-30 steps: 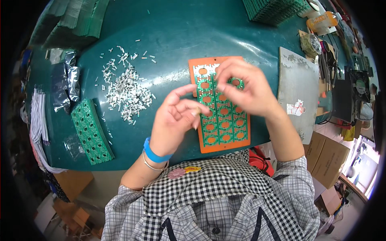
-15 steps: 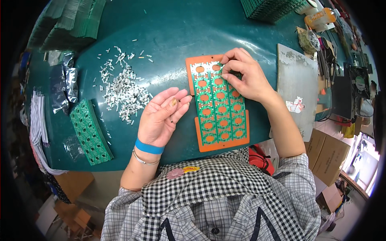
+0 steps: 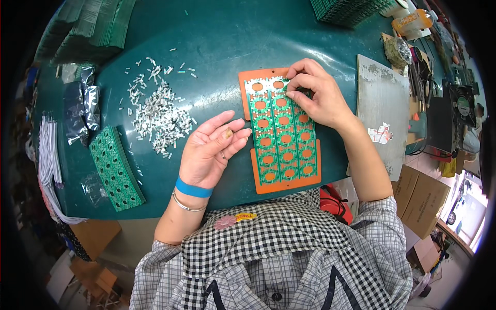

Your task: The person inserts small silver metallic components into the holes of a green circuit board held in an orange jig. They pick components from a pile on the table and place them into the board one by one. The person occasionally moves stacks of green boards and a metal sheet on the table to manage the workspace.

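A panel of green circuit boards (image 3: 285, 121) with oval cutouts lies on an orange backing plate (image 3: 289, 187). My right hand (image 3: 318, 95) rests over its upper right, thumb and forefinger pinched at the board; whatever is between the fingertips is too small to make out. Left of the panel, my left hand (image 3: 214, 144) is held palm up above the table, fingers curled and thumb bent against them. Its contents, if any, are hidden. A blue band (image 3: 193, 189) circles that wrist. Further left lies a heap of small white parts (image 3: 163, 116).
A stack of green boards (image 3: 116, 170) sits at left near silvery bags (image 3: 90, 107) and white cables (image 3: 49, 150). Taller green stacks (image 3: 85, 31) stand far left and far right. A worn grey plate (image 3: 380, 103) lies at right, with cardboard boxes (image 3: 421, 199) below.
My left hand has shifted slightly right and its fingers have moved a little. My right hand stays at the panel's upper right, its fingertips slightly changed. The panel has moved barely upward.
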A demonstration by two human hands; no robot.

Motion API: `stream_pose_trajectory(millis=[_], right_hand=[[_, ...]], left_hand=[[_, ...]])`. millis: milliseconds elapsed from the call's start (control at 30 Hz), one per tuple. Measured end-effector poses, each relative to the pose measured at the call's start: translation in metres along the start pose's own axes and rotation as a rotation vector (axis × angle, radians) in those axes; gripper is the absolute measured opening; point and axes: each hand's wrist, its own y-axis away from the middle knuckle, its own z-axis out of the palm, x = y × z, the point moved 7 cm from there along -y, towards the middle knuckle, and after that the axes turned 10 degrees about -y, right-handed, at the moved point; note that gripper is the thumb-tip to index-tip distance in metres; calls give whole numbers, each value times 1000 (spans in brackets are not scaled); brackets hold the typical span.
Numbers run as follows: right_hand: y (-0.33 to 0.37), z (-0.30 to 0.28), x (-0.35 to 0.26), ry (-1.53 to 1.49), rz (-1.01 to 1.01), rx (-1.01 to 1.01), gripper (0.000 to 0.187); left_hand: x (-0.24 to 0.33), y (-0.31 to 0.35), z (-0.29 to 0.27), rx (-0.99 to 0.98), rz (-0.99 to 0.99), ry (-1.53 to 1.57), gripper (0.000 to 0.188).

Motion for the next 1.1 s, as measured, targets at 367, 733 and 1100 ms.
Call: stream_pose_trajectory(millis=[367, 733, 1100], right_hand=[[-5, 10, -21, 211, -160, -33, 12], [4, 19, -94, 41, -325, 32, 18], [13, 41, -99, -1, -465, 99, 14]], left_hand=[[-5, -2, -4, -8, 15, 13, 38], [-11, 0, 18, -27, -8, 80, 45], [-18, 4, 42, -109, -63, 77, 46]])
